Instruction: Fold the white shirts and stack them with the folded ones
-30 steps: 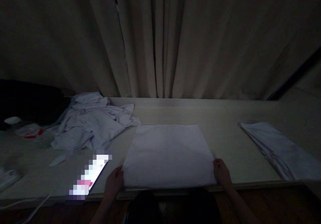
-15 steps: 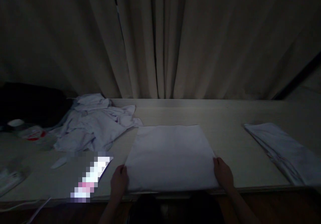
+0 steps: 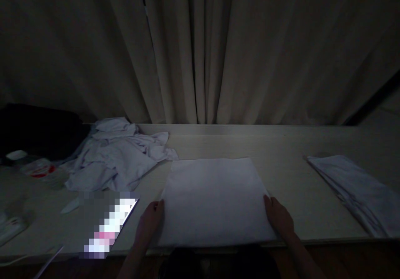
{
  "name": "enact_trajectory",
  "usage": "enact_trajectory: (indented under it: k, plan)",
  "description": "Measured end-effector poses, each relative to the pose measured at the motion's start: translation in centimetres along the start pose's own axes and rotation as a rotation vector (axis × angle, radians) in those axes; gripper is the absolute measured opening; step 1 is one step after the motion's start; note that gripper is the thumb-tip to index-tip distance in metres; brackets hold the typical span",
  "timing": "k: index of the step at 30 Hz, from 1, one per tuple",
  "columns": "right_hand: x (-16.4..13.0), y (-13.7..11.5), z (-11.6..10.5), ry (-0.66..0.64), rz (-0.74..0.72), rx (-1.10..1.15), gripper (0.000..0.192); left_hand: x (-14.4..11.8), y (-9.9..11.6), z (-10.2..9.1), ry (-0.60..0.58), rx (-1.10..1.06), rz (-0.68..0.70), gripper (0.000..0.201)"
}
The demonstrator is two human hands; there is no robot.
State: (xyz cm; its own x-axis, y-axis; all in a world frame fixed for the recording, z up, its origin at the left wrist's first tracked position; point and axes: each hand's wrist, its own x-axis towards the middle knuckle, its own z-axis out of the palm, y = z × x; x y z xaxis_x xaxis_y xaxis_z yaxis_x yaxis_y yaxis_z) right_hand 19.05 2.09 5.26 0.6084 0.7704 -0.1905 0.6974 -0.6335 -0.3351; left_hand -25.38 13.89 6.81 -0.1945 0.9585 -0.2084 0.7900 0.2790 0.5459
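Observation:
A white cloth (image 3: 215, 200), folded to a smooth flat rectangle, lies in front of me at the table's near edge. My left hand (image 3: 151, 218) is closed on its left side edge, thumb on top. My right hand (image 3: 279, 215) pinches the right side edge at about the same height, thumb also uppermost. The fingers under the cloth are hidden. A crumpled heap of white cloth (image 3: 115, 158) lies to the left, its corner close to the folded cloth's far left corner. Off to the right is a folded stack of white cloth (image 3: 356, 187).
On the left lie a lit, pixelated screen (image 3: 115, 222), a clear bottle with a red label (image 3: 40, 168), a white device (image 3: 12, 229) and a black bag-like thing (image 3: 40, 129). Beige curtains (image 3: 250, 54) hang behind the pale table (image 3: 290, 154). The scene is dim.
My left hand has shifted slightly up and inward along the cloth's left edge. The cloth's near edge sits a little lower in view. The right hand has barely moved.

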Motion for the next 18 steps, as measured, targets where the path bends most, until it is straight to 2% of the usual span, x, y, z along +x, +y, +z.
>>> enact_trajectory:
  k: [3,7,10,12,14,16,18]
  plan:
    - [0.4,-0.7,0.1,0.040,-0.014,0.039,0.051,1.0,0.5,0.6,0.027,-0.024,0.036,0.043]
    - [0.4,-0.1,0.4,0.120,-0.085,0.149,0.047,1.6,0.2,0.7,0.047,-0.062,0.062,0.041]
    - [0.4,0.8,0.7,0.061,-0.077,0.095,0.047,1.4,-0.2,0.5,0.032,-0.047,0.038,0.046]
    - [0.6,0.9,0.8,0.060,-0.075,0.052,0.048,0.9,-0.3,0.4,0.074,0.027,0.059,0.049]
    - [0.9,0.5,0.9,0.171,-0.110,0.048,0.049,0.0,0.0,0.7,0.198,0.123,0.179,0.052]
    - [1.0,-0.1,1.2,0.329,-0.221,0.067,0.052,-1.0,0.3,1.6,0.306,0.191,0.367,0.052]
    - [1.0,-0.9,1.9,0.405,-0.402,0.059,0.053,-2.0,0.6,2.9,0.281,0.243,0.559,0.049]
